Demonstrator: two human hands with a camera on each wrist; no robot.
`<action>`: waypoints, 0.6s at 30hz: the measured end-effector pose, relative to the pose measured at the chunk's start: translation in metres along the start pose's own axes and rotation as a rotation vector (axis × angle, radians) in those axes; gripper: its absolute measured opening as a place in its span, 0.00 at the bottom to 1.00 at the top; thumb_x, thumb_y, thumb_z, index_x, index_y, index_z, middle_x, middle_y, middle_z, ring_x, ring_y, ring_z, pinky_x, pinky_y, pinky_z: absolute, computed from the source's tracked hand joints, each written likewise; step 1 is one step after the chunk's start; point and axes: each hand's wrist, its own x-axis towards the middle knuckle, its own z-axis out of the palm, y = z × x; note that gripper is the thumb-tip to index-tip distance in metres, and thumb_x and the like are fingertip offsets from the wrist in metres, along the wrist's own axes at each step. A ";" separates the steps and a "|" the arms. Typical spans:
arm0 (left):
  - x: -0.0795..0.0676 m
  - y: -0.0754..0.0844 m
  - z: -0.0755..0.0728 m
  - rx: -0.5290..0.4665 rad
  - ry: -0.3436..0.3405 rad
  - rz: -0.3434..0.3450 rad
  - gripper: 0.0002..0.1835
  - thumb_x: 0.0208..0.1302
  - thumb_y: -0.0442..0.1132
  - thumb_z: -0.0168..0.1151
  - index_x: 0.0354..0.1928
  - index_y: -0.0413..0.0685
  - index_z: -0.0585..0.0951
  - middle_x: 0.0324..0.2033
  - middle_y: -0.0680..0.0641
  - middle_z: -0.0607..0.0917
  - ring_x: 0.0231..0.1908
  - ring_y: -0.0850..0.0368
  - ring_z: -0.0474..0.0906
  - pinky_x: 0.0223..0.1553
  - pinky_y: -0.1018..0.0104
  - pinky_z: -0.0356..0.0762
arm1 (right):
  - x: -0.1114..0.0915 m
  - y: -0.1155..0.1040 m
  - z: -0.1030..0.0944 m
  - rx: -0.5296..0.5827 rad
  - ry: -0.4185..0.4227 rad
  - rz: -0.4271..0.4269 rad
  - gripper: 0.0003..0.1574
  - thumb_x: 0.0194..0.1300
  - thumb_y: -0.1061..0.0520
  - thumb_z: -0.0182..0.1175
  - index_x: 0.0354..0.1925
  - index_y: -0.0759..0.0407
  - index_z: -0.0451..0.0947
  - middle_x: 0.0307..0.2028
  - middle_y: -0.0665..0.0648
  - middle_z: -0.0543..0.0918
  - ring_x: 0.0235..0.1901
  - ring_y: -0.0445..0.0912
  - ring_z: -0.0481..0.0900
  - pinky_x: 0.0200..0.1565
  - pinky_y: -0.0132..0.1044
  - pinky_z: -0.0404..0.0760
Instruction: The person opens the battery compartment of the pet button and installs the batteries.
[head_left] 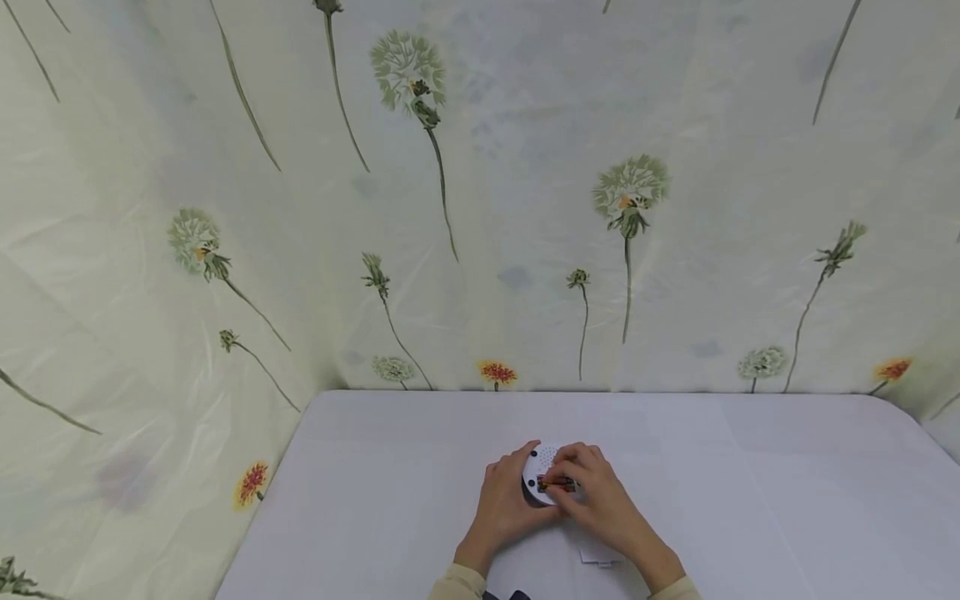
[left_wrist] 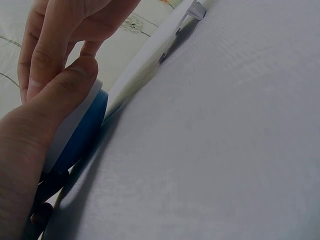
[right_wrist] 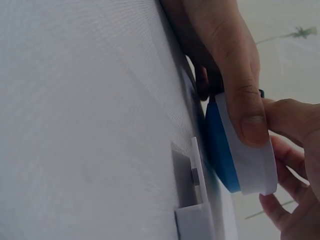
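A round white device with a blue side (right_wrist: 222, 150) lies face down, its underside turned up in the head view. That underside (head_left: 546, 456) has small speaker holes, black round feet and an open battery compartment. My left hand (head_left: 507, 498) grips the device round its rim, thumb at the near edge. Over the compartment, my right hand (head_left: 596, 497) pinches a battery (head_left: 553, 483) between thumb and fingertips; much of the battery is hidden by the fingers. In the left wrist view the blue side (left_wrist: 82, 137) shows below my left thumb.
A small white cover with a tab (head_left: 600, 556) lies on the white table (head_left: 390, 475), nearer to me than the device and partly under my right wrist. A dark object (head_left: 517, 595) shows at the bottom edge of the head view. A flower-patterned curtain (head_left: 510, 208) stands behind the table.
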 end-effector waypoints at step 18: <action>0.000 0.001 0.000 -0.015 0.005 -0.008 0.51 0.34 0.77 0.54 0.62 0.60 0.61 0.53 0.58 0.74 0.49 0.64 0.71 0.51 0.62 0.62 | 0.002 -0.006 -0.002 0.090 0.002 0.174 0.17 0.52 0.48 0.63 0.42 0.41 0.74 0.47 0.46 0.68 0.47 0.40 0.60 0.45 0.40 0.66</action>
